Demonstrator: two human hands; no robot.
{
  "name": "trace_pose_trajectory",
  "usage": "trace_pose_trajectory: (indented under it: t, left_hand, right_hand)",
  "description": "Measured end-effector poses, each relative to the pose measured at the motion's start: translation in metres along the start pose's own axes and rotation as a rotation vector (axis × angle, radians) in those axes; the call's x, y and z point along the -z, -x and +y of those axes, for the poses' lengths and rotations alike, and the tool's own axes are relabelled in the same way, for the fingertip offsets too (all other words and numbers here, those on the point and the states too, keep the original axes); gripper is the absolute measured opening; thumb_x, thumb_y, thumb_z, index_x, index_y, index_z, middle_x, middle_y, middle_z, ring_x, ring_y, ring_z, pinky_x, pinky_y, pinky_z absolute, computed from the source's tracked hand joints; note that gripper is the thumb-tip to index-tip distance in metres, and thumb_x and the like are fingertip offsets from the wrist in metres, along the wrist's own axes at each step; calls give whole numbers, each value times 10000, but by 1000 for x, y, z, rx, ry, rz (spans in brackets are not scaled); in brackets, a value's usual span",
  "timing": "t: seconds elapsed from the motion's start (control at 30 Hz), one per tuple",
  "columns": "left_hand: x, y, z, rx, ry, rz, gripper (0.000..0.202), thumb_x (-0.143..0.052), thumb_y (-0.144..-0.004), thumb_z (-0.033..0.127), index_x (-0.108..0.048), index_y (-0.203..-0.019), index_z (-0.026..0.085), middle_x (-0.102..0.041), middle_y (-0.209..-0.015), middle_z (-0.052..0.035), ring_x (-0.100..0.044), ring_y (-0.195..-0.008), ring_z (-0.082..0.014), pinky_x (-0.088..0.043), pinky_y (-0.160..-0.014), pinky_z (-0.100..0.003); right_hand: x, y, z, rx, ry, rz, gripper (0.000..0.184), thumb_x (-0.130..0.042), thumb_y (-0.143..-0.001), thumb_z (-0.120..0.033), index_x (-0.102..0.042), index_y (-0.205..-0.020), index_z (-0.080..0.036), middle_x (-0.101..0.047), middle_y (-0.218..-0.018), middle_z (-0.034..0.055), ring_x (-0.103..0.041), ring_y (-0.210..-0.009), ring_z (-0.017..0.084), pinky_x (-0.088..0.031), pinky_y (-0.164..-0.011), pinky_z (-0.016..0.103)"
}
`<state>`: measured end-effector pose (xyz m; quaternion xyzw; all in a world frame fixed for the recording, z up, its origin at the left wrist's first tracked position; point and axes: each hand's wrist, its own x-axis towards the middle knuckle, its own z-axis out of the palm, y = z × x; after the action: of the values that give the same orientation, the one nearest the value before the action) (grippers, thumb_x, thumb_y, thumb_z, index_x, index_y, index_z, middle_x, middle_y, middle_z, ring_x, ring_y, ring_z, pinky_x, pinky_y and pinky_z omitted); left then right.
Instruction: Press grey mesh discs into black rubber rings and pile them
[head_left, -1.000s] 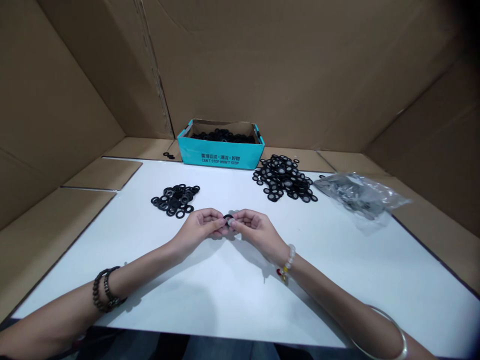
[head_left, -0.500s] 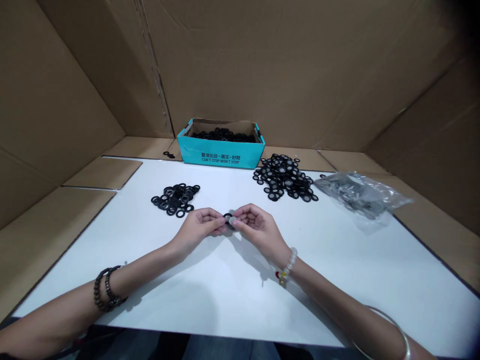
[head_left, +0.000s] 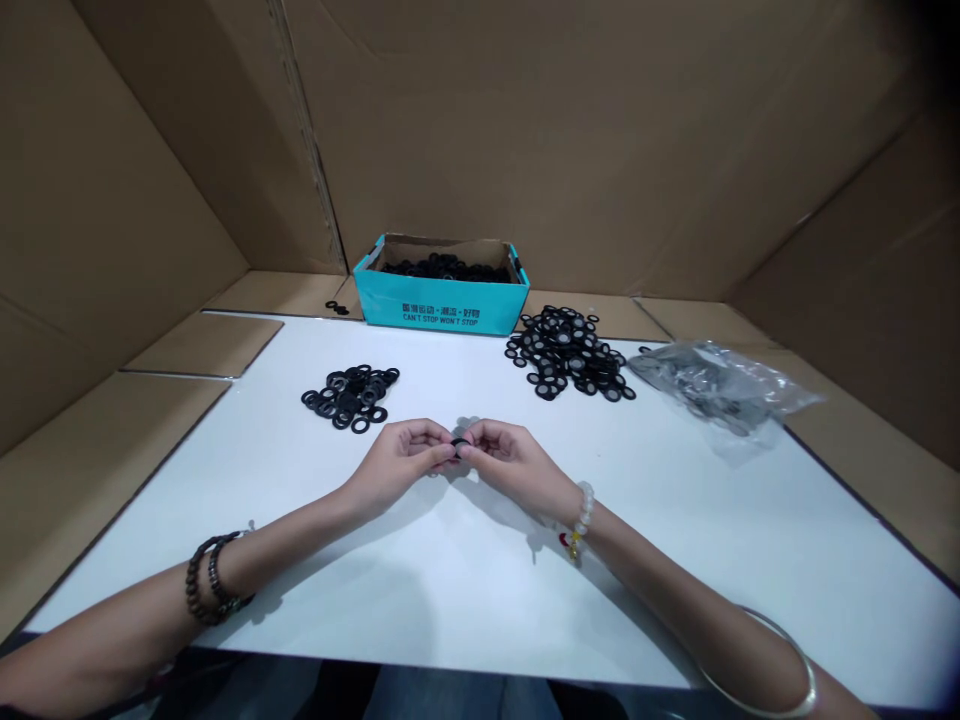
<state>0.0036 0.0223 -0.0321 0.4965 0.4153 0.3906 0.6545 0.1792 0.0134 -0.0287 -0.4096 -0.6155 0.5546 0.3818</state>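
The left hand (head_left: pixel 401 458) and right hand (head_left: pixel 510 458) meet over the middle of the white table (head_left: pixel 465 590), each grip closed with its fingertips pinching one small black ring (head_left: pixel 457 443) held just above the surface; the step in hand looks like pressing that ring. From the hands, a pile of plain rings (head_left: pixel 351 392) lies at 11 o'clock, a pile of mesh-filled rings (head_left: pixel 570 353) at 1 o'clock and a teal box (head_left: pixel 441 305) at 12 o'clock.

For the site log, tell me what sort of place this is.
Probably a small hand-assembly or sorting station: a white table walled by cardboard sheets, a small pile of black rings, a larger pile, and a teal box holding more. The left hand and right hand pinch one ring together.
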Motion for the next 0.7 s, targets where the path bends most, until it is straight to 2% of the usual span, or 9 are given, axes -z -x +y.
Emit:
trace_pose_trajectory:
  t: [0.07,0.17,0.33,0.5,0.7]
  left_hand:
    - [-1,0,1,-9,-9,-17,210,-760,-666,280,-640,-745,127,-640,-656,8,-586,-586,-84,-447,-593,-199]
    - [-1,0,1,24,13,-34,235,-765,-656,299,-627,-729,124,-647,-653,-5,-612,-618,-106,-459,-611,-212]
    - [-4,3,2,55,31,54,243,-766,-646,304,-624,-732,127,-666,-676,-27,-652,-664,-146,-492,-669,-256]
    - [-7,8,5,-29,-82,128,176,-725,-677,281,-632,-720,137,-661,-694,-27,-643,-698,-163,-503,-682,-268]
    - [-7,12,10,-99,-210,130,93,-677,-721,240,-658,-723,148,-667,-706,-25,-625,-713,-154,-490,-660,-235]
  right_hand:
    - [-1,0,0,-7,-17,-17,245,-581,-793,-397,-567,-782,-153,-596,-758,28,-558,-704,133,-442,-666,278]
    - [-5,1,2,32,23,70,230,-567,-806,-387,-555,-787,-158,-588,-741,25,-548,-692,133,-450,-660,280]
    - [-10,3,1,99,190,158,165,-549,-818,-319,-565,-769,-162,-596,-732,30,-537,-682,133,-452,-642,276]
    - [-7,4,-6,99,230,147,123,-570,-793,-269,-594,-736,-163,-627,-726,35,-557,-689,139,-457,-633,273]
    - [-1,3,-10,2,137,86,150,-607,-755,-295,-625,-726,-149,-634,-700,39,-552,-644,128,-436,-582,252]
